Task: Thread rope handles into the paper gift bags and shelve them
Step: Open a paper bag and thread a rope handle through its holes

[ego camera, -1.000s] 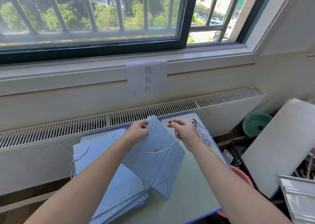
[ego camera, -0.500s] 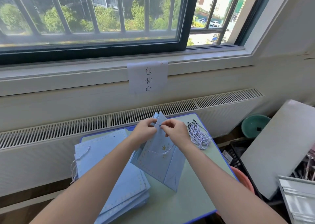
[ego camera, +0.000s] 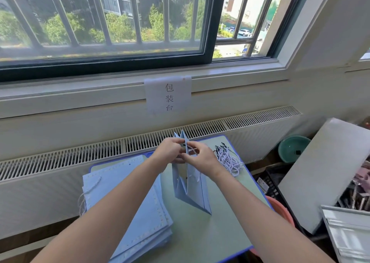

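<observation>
**Rope end at the hole, bag standing between my hands**

My right hand (ego camera: 202, 158) pinches the rope handle (ego camera: 192, 150) near its free end, fingertips curled tight on the twisted cord. My left hand (ego camera: 170, 152) grips the top edge of the paper gift bag (ego camera: 190, 190), fingers curled over the rim beside a small dark punch hole. The two hands nearly touch across that rim, so neither has to reach; the right is the one that carries the cord.

The bag stands upright on the table (ego camera: 210, 232), its folded side gusset facing me, its long axis running from the far rim at my fingers down toward me. The hole sits just left of the rope end, so I judge the coming push should go leftward through the panel, with my left fingers bracing the paper against buckling. A second bit of cord already shows lower on the right panel.

Further out, the loose rope bundle (ego camera: 230, 161) lies just beside my right wrist, within easy reach. The stack of flat bags (ego camera: 130, 202) lies under my left forearm, one cord trailing off its left edge.
</observation>
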A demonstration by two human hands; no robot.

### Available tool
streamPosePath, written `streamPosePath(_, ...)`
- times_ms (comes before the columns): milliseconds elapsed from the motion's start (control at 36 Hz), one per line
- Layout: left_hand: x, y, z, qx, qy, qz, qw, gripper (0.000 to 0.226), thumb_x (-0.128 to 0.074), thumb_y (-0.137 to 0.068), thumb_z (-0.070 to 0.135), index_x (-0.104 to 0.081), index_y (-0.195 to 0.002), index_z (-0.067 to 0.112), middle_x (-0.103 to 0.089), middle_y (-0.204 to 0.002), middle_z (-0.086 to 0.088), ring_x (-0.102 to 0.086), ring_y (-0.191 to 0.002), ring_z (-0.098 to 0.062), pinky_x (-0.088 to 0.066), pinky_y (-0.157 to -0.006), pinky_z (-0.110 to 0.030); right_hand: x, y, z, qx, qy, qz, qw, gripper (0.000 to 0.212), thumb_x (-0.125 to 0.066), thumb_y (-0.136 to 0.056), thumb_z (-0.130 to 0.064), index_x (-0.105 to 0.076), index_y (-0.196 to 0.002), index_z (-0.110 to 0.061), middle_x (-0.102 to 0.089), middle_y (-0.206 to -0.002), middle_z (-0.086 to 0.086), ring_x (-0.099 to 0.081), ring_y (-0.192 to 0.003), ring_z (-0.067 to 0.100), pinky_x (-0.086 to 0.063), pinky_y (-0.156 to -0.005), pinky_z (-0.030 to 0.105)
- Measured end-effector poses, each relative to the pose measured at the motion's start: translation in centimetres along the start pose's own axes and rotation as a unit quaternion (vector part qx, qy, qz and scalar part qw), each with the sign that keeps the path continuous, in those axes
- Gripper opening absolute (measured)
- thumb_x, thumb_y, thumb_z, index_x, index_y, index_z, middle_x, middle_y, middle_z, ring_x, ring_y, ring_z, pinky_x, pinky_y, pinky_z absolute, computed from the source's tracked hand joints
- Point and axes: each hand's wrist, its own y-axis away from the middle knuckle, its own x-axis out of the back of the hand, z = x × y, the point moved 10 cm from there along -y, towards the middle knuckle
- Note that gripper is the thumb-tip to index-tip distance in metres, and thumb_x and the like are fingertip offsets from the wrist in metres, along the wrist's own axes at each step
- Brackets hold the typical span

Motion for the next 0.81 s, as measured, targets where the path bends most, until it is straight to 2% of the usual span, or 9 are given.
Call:
streamPosePath(83, 0.0, -0.7, 0.4, -0.029, -0.096, 0.023, 0.995, 0.035, -0.043, -0.092, -0.008, -0.063, -0.118, 0.003, -0.068, -0.082, -0.008, -0.068, -0.066, -0.018, -0.061, -0.072, -0.036, 0.5, 0.1, 0.3, -0.002, 0.0, 0.011, 1.0, 0.048, -0.07, -0.086, -0.021, -0.058, -0.132, -0.009, -0.057, -0.123, 0.004, -0.056, -0.088, 0.001, -0.041, -0.067, 0.0)
streamPosePath(139, -0.4, -1.1, 0.9, -0.058, -0.166, 0.031, 0.984, 0.03, -0.041, -0.095, -0.002, -0.068, -0.107, 0.003, -0.067, -0.081, -0.009, -0.067, -0.067, -0.021, -0.061, -0.069, -0.036, 0.9, 0.3, 0.6, -0.002, 0.0, 0.022, 1.0, 0.045, -0.068, -0.085, -0.019, -0.061, -0.129, -0.011, -0.057, -0.119, 0.003, -0.056, -0.083, -0.004, -0.043, -0.07, 0.003)
streamPosePath(222, -1.0, -1.6, 1.5, -0.087, -0.259, 0.047, 0.961, 0.024, -0.045, -0.096, 0.004, -0.068, -0.089, 0.005, -0.069, -0.076, -0.014, -0.069, -0.068, -0.027, -0.061, -0.067, -0.038, 1.4, 0.7, 0.8, -0.014, -0.009, 0.03, 0.999, 0.043, -0.064, -0.083, -0.017, -0.064, -0.126, -0.013, -0.059, -0.118, 0.003, -0.059, -0.086, 0.002, -0.047, -0.082, 0.015)
streamPosePath(278, -1.0, -1.9, 1.5, -0.099, -0.307, 0.066, 0.944, 0.021, -0.048, -0.094, 0.006, -0.067, -0.086, 0.001, -0.07, -0.078, -0.017, -0.069, -0.074, -0.032, -0.059, -0.071, -0.043, 2.0, 0.9, 1.2, -0.031, -0.017, 0.039, 0.999, 0.048, -0.061, -0.078, -0.025, -0.065, -0.125, -0.015, -0.065, -0.115, 0.002, -0.063, -0.092, 0.009, -0.048, -0.084, 0.02)
streamPosePath(361, -0.9, -2.2, 1.4, -0.108, -0.352, 0.083, 0.926, 0.019, -0.047, -0.093, 0.009, -0.065, -0.088, 0.004, -0.069, -0.087, -0.018, -0.067, -0.083, -0.034, -0.057, -0.075, -0.045, 2.8, 1.0, 1.5, -0.045, -0.021, 0.047, 0.998, 0.061, -0.052, -0.067, -0.035, -0.066, -0.123, -0.016, -0.071, -0.109, -0.002, -0.065, -0.097, 0.009, -0.051, -0.087, 0.024)
streamPosePath(472, -1.7, -2.3, 2.0, -0.133, -0.37, 0.082, 0.916, 0.023, -0.049, -0.094, 0.015, -0.067, -0.091, 0.003, -0.069, -0.084, -0.015, -0.067, -0.079, -0.033, -0.057, -0.072, -0.046, 3.0, 1.1, 1.6, -0.038, -0.002, 0.042, 0.998, 0.044, -0.059, -0.082, -0.021, -0.065, -0.125, -0.015, -0.07, -0.11, 0.001, -0.061, -0.091, 0.009, -0.043, -0.078, 0.017)
streamPosePath(611, -2.1, -2.0, 2.6, -0.16, -0.394, 0.102, 0.899, 0.023, -0.054, -0.097, 0.024, -0.064, -0.115, 0.015, -0.071, -0.099, -0.008, -0.066, -0.089, -0.031, -0.056, -0.077, -0.042, 3.3, 1.6, 1.2, -0.024, -0.018, 0.045, 0.998, 0.039, -0.058, -0.081, -0.02, -0.068, -0.118, -0.016, -0.07, -0.093, -0.001, -0.062, -0.083, 0.013, -0.045, -0.071, 0.016)
streamPosePath(722, -2.4, -2.1, 2.5, -0.168, -0.444, 0.117, 0.873, 0.02, -0.051, -0.099, 0.025, -0.067, -0.106, 0.017, -0.071, -0.099, -0.004, -0.063, -0.092, -0.025, -0.052, -0.072, -0.035, 3.3, 1.8, 1.3, -0.027, -0.027, 0.04, 0.998, 0.052, -0.054, -0.073, -0.03, -0.067, -0.121, -0.016, -0.065, -0.086, -0.006, -0.056, -0.072, 0.004, -0.042, -0.066, 0.011)
streamPosePath(806, -2.8, -1.8, 2.8, -0.177, -0.468, 0.126, 0.856, 0.02, -0.046, -0.098, 0.023, -0.064, -0.1, 0.015, -0.068, -0.093, -0.005, -0.062, -0.087, -0.027, -0.044, -0.062, -0.031, 3.8, 1.8, 1.6, -0.028, -0.025, 0.048, 0.998, 0.039, -0.057, -0.079, -0.02, -0.069, -0.116, -0.014, -0.065, -0.083, -0.003, -0.054, -0.072, 0.006, -0.043, -0.068, 0.019)
